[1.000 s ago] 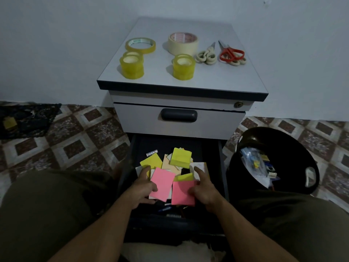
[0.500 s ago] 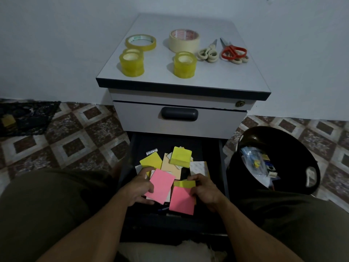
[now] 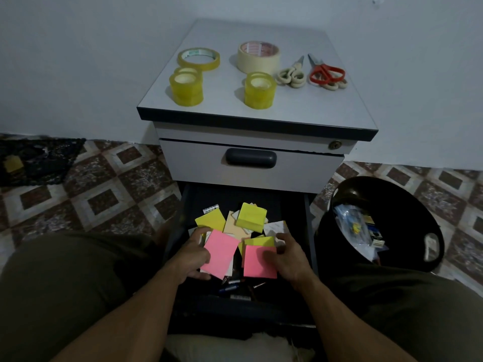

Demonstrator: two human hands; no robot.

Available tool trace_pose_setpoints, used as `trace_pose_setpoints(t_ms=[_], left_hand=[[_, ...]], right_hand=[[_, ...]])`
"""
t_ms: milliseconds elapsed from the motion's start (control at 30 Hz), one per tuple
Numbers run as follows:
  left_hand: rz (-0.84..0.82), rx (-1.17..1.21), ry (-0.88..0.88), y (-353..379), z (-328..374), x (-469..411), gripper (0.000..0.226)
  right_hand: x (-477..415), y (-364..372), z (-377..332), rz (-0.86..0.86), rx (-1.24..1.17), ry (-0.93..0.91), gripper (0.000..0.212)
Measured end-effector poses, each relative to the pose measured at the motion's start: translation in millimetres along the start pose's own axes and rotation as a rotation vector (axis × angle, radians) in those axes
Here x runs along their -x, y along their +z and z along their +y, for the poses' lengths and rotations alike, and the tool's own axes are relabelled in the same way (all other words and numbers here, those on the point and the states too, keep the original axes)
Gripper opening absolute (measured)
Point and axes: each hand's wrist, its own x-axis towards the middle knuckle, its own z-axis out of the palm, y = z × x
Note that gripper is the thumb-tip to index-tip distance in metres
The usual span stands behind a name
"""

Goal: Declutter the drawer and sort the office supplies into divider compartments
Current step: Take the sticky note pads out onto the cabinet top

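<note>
Matt paper: left pink pad (image 3: 219,253), right pink pad (image 3: 257,262). Glossy translucent plastic: yellow tape roll (image 3: 186,90). Matt, papery: masking tape (image 3: 258,58). Smooth, matt grey: counter (image 3: 313,108). Glossy black plastic: bin (image 3: 371,194). Matt cloth: trousers (image 3: 65,283).

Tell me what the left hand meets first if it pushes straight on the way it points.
Probably the flat yellow sticky notes just beyond the left hand, which grips the left pink pad; depth is unclear.

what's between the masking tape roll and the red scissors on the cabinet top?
Cream-handled scissors, blades toward the wall, lie between the masking tape roll and the red scissors. The head view shows it.
</note>
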Motion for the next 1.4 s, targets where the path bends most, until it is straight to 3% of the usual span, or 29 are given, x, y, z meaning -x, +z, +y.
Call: trace_pose_setpoints(t_ms=[100, 200, 433, 567, 700, 800, 1200, 1333, 1400], left_hand=[[-0.005, 0.000, 0.005, 0, 0, 0, 0.072], [-0.006, -0.004, 0.010, 0, 0, 1, 0.072], [0.020, 0.028, 0.048, -1, 1, 2, 0.072], [0.049, 0.052, 0.062, -1, 1, 0, 0.072], [0.034, 0.026, 0.051, -1, -1, -1, 0.072], [0.033, 0.014, 0.046, -1, 0, -1, 0.073], [0.052, 0.030, 0.068, -1, 1, -3, 0.071], [0.052, 0.028, 0.062, 0, 1, -2, 0.072], [0.052, 0.029, 0.061, 0, 1, -2, 0.072]], right_hand=[[3, 3, -7, 0.037, 0.279, -0.019, 0.058], [5, 3, -8, 0.063, 0.365, -0.001, 0.049], [3, -6, -13, 0.169, 0.246, 0.086, 0.029], [-1, -7, -17, 0.190, 0.096, 0.125, 0.037], [7, -3, -19, 0.152, 0.330, 0.063, 0.039], [10, 0, -21, 0.151, 0.361, 0.039, 0.048], [4, -9, -24, 0.158, 0.026, 0.115, 0.044], [6, -5, -18, 0.048, 0.181, 0.073, 0.057], [7, -3, -16, 0.034, 0.252, 0.086, 0.051]])
